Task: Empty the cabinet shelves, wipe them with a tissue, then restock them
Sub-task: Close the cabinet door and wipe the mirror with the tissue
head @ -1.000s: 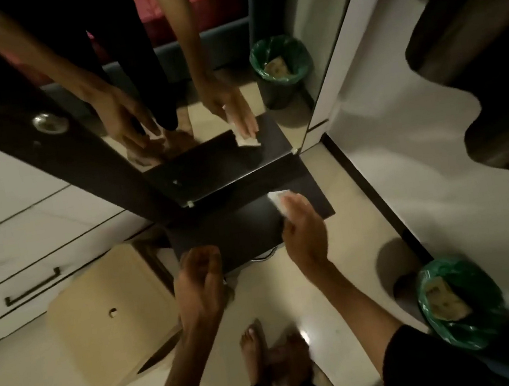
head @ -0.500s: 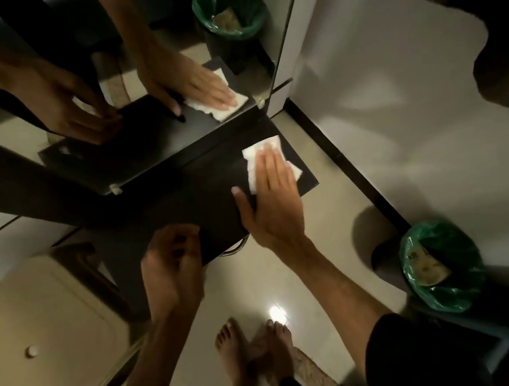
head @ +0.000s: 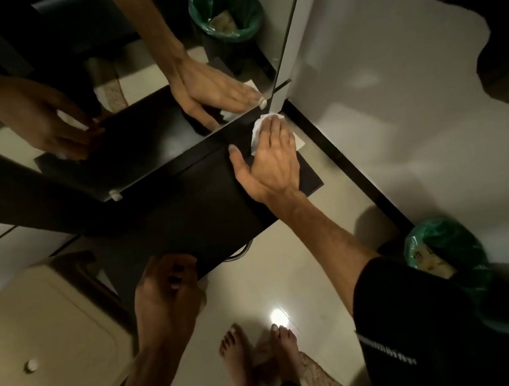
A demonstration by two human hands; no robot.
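Tissue is pressed flat on dark shelf by R hand, fingers straight, at far R corner by mirror. L hand is held loosely curled w/ nothing in it, near shelf front edge.

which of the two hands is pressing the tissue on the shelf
The right hand: its fingers lie flat on the white tissue at the dark shelf's far right corner. The left hand hangs curled by the front edge.

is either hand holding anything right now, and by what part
The right hand presses a white tissue flat under straight fingers onto the dark shelf, near the mirror. The left hand is curled; whether it holds anything cannot be told.
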